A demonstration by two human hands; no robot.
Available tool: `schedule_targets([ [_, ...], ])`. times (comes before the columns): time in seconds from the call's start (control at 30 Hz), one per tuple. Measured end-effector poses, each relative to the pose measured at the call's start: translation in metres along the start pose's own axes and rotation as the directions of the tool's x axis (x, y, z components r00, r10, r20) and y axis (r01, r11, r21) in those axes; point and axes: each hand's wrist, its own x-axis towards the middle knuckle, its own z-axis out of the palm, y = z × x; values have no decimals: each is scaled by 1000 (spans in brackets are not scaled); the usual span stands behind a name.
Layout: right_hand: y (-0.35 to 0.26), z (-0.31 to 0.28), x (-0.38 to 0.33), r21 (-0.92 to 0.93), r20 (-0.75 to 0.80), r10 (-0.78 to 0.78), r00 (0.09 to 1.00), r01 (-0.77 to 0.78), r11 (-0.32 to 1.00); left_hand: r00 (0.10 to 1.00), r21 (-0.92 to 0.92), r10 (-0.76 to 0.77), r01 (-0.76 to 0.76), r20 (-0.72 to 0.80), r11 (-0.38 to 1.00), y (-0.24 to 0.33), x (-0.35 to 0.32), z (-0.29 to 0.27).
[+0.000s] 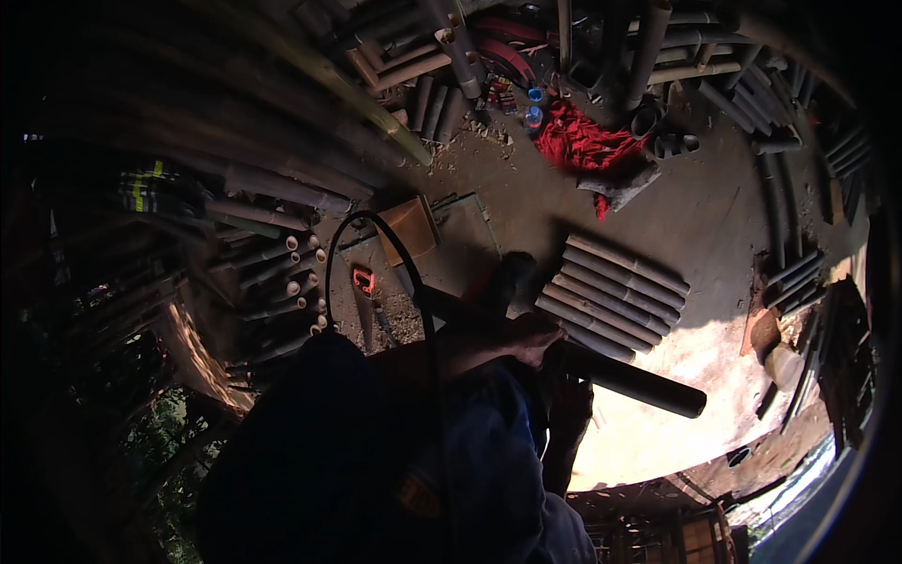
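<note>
A dark bamboo pole slants across the lower middle, its cut end pointing to the right. My left hand is closed around it, with the bare forearm coming in from the left. Just below the pole is my right hand, close against it. Deep shadow hides its fingers, so its grip cannot be made out. Several bamboo lengths lie side by side on the floor beyond the pole. To the left of my hands rests a handsaw with a red handle, beside wood shavings.
Stacked bamboo poles reach in from the left. A brown board lies past the saw. Farther off are a red cloth and a blue-capped bottle. More bamboo pieces line the far right. A black curved strap or cable crosses the view.
</note>
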Motion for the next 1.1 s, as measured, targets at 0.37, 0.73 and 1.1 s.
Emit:
schedule_targets([
  [0.37,38,11,-30,312,30,386,922,-376,873,930,-632,-19,264,367,729,42,75,20],
  [0.73,73,38,-88,972,175,606,776,-236,22,979,-39,-118,127,166,991,122,107,28],
  [1.1,227,181,-230,-13,249,464,850,482,-876,993,213,-42,17,114,977,226,252,199],
])
